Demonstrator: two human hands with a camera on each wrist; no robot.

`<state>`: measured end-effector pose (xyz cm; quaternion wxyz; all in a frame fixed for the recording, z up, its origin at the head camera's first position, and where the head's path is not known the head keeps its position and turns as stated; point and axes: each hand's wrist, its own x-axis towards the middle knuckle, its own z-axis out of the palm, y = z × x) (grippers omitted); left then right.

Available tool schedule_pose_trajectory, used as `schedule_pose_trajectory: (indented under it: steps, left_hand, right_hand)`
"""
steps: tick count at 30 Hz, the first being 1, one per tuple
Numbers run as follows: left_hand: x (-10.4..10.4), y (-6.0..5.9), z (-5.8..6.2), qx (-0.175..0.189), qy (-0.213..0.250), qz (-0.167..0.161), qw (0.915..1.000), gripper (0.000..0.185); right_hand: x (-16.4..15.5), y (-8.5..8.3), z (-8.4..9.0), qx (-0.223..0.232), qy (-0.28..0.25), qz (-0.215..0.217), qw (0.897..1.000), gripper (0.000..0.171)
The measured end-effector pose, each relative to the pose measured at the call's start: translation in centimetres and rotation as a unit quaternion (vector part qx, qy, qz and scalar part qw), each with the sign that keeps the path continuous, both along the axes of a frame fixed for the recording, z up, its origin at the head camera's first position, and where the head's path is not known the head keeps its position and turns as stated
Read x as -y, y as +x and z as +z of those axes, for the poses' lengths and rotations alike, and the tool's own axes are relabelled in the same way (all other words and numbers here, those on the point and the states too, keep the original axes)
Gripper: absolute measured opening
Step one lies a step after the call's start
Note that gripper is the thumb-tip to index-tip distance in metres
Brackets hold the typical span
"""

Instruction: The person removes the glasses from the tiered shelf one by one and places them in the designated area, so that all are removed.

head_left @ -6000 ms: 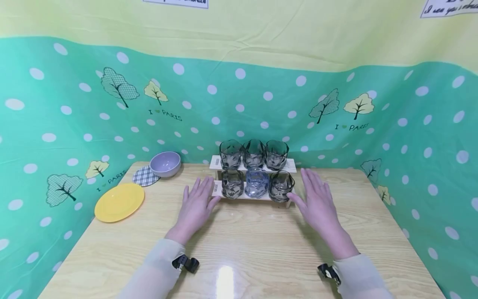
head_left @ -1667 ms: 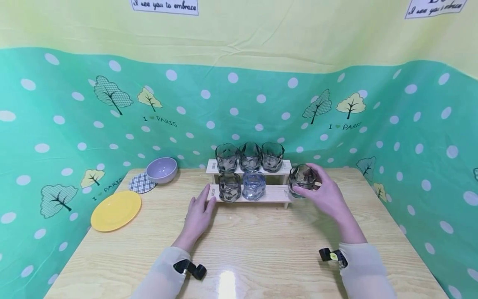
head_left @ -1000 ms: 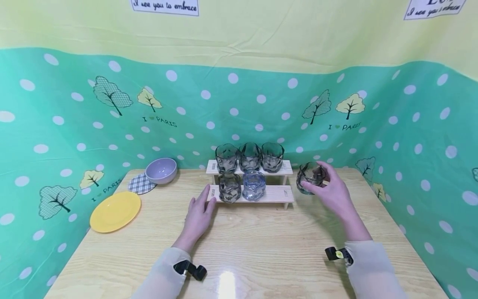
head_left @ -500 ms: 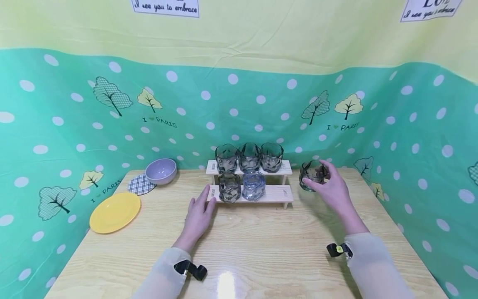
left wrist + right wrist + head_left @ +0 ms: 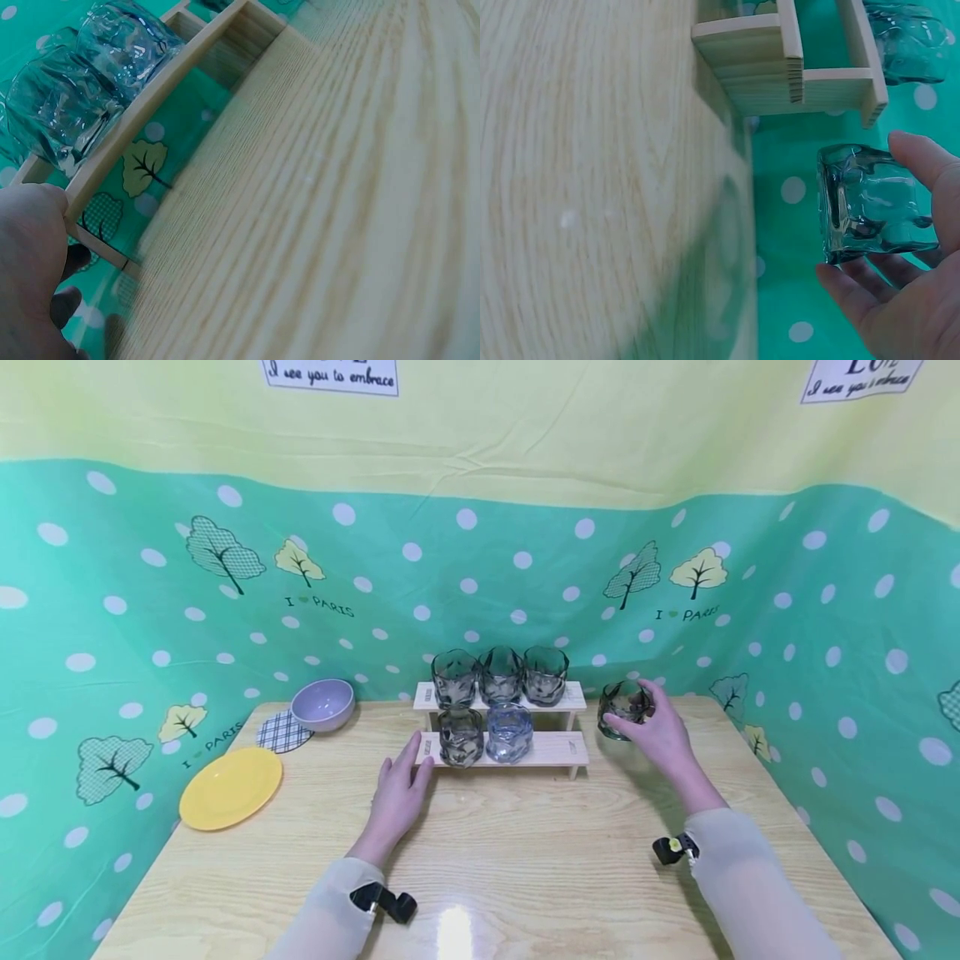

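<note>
Right grip [image 5: 665, 732] is curled round the glass [image 5: 618, 703], held upright above the surface [image 5: 510, 852], right of frame centre and just up-right of the lower rack's [image 5: 557, 747] bare end; left grip [image 5: 397, 789], fingers extended, is farther off.

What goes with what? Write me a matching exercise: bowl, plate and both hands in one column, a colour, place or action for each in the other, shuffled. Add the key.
Column one:
1. Bowl
2. Plate
3. Right hand
4. Left hand

Column two:
A. At the left end of the lower shelf
B. Purple
C. Gripping a glass
D. Yellow

Pairs: 1-B, 2-D, 3-C, 4-A
</note>
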<state>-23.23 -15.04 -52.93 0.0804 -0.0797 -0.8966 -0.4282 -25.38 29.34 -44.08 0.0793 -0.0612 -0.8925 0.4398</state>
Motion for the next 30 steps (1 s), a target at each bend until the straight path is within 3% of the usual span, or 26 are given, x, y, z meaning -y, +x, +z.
schedule_pose_trajectory:
  steps: [15, 30]
  left_hand:
    - [-0.1, 0.0, 0.0, -0.011, -0.003, 0.001, 0.9999, 0.064]
    - [0.0, 0.2, -0.1, -0.014, 0.002, 0.004, 0.9999, 0.065]
  right_hand:
    - [-0.3, -2.0, -1.7, 0.024, -0.026, 0.011, 0.999, 0.117]
    - [-0.2, -2.9, -3.1, 0.035, -0.027, 0.017, 0.999, 0.111]
